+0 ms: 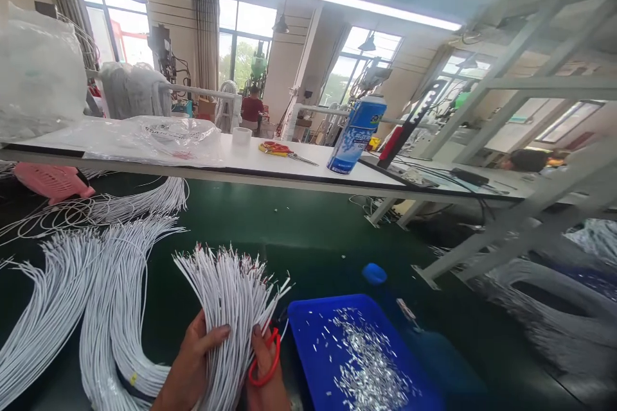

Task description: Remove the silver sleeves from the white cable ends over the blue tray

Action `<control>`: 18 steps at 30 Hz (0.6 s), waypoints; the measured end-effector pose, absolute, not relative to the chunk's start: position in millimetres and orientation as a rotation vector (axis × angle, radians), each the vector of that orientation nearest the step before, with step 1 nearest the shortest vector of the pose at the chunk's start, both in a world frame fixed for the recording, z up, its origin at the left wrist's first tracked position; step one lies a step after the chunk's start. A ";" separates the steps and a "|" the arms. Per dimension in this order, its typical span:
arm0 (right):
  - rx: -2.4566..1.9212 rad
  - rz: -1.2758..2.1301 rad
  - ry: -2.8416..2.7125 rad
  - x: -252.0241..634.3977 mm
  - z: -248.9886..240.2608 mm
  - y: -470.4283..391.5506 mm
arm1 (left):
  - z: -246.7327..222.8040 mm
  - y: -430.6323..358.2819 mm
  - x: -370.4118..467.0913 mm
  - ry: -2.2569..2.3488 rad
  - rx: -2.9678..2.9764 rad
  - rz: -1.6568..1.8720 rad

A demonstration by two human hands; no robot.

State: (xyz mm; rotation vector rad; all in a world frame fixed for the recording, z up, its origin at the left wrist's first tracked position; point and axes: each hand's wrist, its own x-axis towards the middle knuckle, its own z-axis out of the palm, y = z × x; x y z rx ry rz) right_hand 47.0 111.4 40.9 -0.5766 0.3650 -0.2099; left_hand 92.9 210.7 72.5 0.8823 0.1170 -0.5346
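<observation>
A thick bundle of white wires stands fanned out at the bottom centre, with reddish tips showing at its upper ends. My left hand is closed around the bundle's left side, thumb across the front. On the right side my right hand has red-handled scissors looped over its fingers; their blades are hidden. Its thumb and fingers also press against a few wires at the bundle's right edge. Just right of that hand lies a blue tray holding many small shiny metal pieces.
More white wire bundles lie to the left, near a pink plastic object. Along the raised white shelf are a blue spray can, yellow-and-red scissors and a clear plastic bag. Metal frame legs stand on the right.
</observation>
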 end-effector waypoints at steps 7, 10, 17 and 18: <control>-0.591 -0.211 0.342 44.1 65.4 113.6 | 77.1 202.0 96.8 0.062 1.074 -0.522; -0.616 -0.208 0.321 46.1 74.8 114.1 | 81.1 195.6 100.3 0.085 1.224 -0.469; -0.591 -0.254 0.325 49.4 70.6 115.9 | 75.5 187.5 108.9 0.123 1.070 -0.532; -0.576 -0.257 0.330 48.7 67.9 115.5 | 73.7 188.5 109.5 0.140 1.036 -0.530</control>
